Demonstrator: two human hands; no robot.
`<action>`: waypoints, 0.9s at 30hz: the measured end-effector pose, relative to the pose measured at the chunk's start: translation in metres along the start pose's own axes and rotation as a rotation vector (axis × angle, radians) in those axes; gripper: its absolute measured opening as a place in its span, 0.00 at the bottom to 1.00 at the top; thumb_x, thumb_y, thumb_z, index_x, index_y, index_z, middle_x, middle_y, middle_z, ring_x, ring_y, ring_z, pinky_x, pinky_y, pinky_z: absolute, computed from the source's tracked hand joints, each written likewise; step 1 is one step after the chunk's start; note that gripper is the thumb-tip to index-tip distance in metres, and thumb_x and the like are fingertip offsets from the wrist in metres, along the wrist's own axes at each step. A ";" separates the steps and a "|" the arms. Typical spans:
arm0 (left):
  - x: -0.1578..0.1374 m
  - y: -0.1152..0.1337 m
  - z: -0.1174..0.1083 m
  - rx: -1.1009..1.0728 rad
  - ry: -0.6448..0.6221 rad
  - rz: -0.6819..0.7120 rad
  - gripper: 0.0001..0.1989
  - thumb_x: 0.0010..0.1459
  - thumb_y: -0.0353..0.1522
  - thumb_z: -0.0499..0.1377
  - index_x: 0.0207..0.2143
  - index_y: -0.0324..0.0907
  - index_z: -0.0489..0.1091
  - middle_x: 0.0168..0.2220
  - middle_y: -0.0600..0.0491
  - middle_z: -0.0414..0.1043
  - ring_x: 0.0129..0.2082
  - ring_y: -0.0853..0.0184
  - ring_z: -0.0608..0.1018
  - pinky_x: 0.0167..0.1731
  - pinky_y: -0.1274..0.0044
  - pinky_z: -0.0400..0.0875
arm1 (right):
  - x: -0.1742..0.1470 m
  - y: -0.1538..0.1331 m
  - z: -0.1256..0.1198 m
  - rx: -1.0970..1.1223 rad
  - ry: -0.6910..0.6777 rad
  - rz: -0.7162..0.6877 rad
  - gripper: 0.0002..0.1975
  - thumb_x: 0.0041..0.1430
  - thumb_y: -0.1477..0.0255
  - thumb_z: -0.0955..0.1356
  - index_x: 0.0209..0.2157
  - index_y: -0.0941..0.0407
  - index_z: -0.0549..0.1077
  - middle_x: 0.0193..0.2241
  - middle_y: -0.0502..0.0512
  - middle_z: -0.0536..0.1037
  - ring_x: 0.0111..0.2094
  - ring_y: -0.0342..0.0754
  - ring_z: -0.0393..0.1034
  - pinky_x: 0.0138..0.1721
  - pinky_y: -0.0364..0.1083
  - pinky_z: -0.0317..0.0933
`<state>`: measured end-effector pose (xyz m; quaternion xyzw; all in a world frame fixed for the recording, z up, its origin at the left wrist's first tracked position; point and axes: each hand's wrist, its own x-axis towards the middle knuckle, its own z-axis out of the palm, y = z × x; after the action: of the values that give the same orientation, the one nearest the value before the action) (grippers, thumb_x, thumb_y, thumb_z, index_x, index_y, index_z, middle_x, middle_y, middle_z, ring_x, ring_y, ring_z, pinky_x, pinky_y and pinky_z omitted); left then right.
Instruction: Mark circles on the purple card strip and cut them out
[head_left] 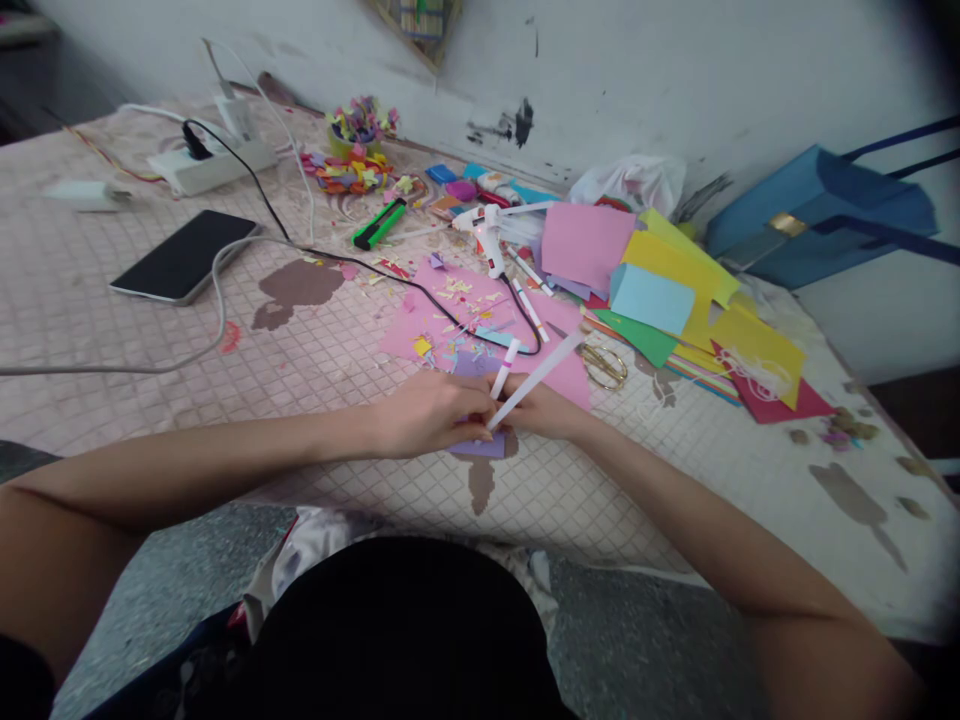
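Note:
My left hand [429, 412] is closed, its fingertips pinching the lower end of a long whitish strip [541, 372]. The strip slants up to the right, passing in front of my right hand [546, 408]. Between the two hands a white marker [505, 366] with a purple band stands tilted; my right fingers are closed around its lower part, which is partly hidden. Beneath both hands lies a sheet of purple paper [480, 448]. Behind them a pink sheet [574, 375] is strewn with paper scraps. Gold-handled scissors [604, 366] rest just right of my right hand.
A white glue gun [487, 238] trails a black cord across the table. Coloured papers [667, 300] are piled at right beside a blue bag [817, 205]. Left are a phone [184, 257] and a power strip [214, 165]; a green cutter [379, 224] lies behind.

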<state>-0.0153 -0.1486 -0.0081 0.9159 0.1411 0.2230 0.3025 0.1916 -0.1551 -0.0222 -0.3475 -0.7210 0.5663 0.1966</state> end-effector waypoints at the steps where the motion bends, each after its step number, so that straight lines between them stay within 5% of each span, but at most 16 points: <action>1: 0.000 0.000 0.000 -0.002 -0.002 -0.002 0.04 0.61 0.28 0.60 0.38 0.39 0.75 0.38 0.51 0.78 0.35 0.69 0.79 0.35 0.80 0.70 | 0.000 -0.001 0.000 0.008 -0.008 0.004 0.05 0.55 0.71 0.68 0.30 0.58 0.70 0.22 0.46 0.70 0.21 0.39 0.63 0.21 0.39 0.58; 12: 0.001 0.001 -0.001 0.009 -0.007 -0.015 0.03 0.59 0.27 0.61 0.36 0.38 0.75 0.37 0.52 0.78 0.34 0.70 0.78 0.34 0.80 0.69 | 0.000 -0.004 0.000 -0.003 0.005 0.017 0.06 0.55 0.68 0.68 0.29 0.57 0.71 0.22 0.46 0.71 0.21 0.40 0.63 0.22 0.39 0.57; 21: 0.003 0.001 -0.002 0.016 -0.034 -0.076 0.03 0.58 0.28 0.63 0.35 0.36 0.75 0.33 0.52 0.76 0.30 0.71 0.77 0.31 0.81 0.67 | -0.027 0.006 0.017 -0.066 0.396 0.051 0.12 0.58 0.62 0.67 0.31 0.57 0.68 0.20 0.47 0.69 0.20 0.40 0.61 0.22 0.40 0.55; 27: 0.004 0.001 -0.002 0.014 -0.044 -0.087 0.03 0.59 0.28 0.62 0.34 0.37 0.75 0.32 0.52 0.76 0.29 0.71 0.76 0.31 0.81 0.67 | -0.034 0.003 0.027 -0.144 0.427 0.036 0.13 0.59 0.62 0.65 0.29 0.57 0.68 0.21 0.48 0.69 0.21 0.40 0.61 0.22 0.40 0.54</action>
<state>-0.0131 -0.1469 -0.0048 0.9156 0.1760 0.1886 0.3084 0.1976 -0.1980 -0.0293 -0.4852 -0.6954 0.4305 0.3093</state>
